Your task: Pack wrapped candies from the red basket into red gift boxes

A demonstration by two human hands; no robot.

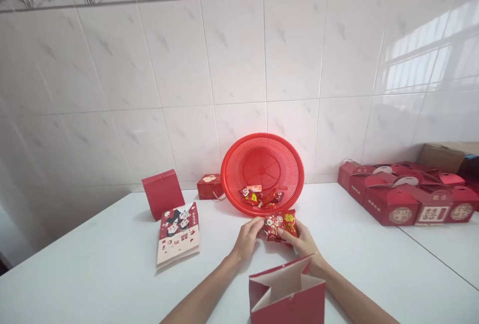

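Observation:
Between my hands, just in front of the red basket, are red and gold snack packets point(276, 229). My right hand point(305, 241) grips them from the right, its thumb pressed on the front. My left hand point(247, 240) is closed at their left edge, its fingertips partly hidden behind the wrapper. Nearer to me stands an upright red paper gift bag point(290, 309), its top open and its pale inside showing. The red plastic basket point(226, 176) leans against the wall with several small wrapped snacks point(258, 196) lying in its lower part.
On the left, a plain red gift bag point(164, 194) stands behind a printed, folded bag point(178, 236). A small red box point(209, 187) sits beside the basket. Several red handled gift boxes point(400, 201) crowd the right side, with a brown cardboard box point(441, 158) behind. The tiled wall point(239, 64) borders the white table point(112, 264).

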